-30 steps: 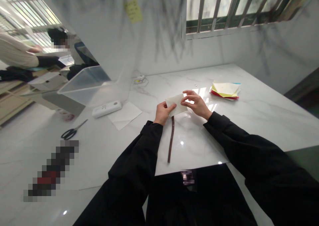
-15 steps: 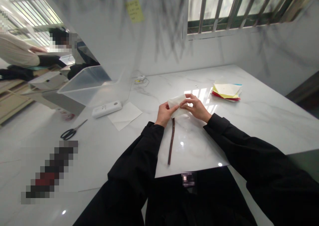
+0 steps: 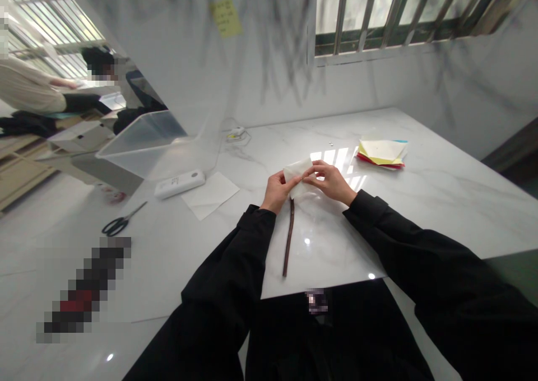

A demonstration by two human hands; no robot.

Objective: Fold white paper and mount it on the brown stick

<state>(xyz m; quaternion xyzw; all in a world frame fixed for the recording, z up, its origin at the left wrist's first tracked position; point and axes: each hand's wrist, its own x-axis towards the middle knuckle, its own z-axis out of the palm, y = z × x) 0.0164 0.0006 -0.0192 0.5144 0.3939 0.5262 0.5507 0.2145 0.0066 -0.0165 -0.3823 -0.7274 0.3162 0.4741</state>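
Between my two hands is a sheet of off-white paper (image 3: 296,170), partly folded, raised a little over the table. My left hand (image 3: 278,191) grips its left side, thumb on top. On the right side, my right hand (image 3: 328,180) pinches the paper, its fingertips close to my left thumb. A thin dark brown stick (image 3: 288,241) lies on the table below my hands, pointing toward me. Its upper end comes close to the paper, and I cannot tell whether they touch.
Left of my hands are a loose white sheet (image 3: 214,195), a white oblong device (image 3: 180,185), black-handled scissors (image 3: 120,223) and a clear plastic bin (image 3: 143,159). A stack of coloured paper (image 3: 381,154) lies at the right. People sit at the far left.
Both hands keep hold of the paper in nearly the same place. The right fingers have shifted very slightly; the stick and other things stay put.
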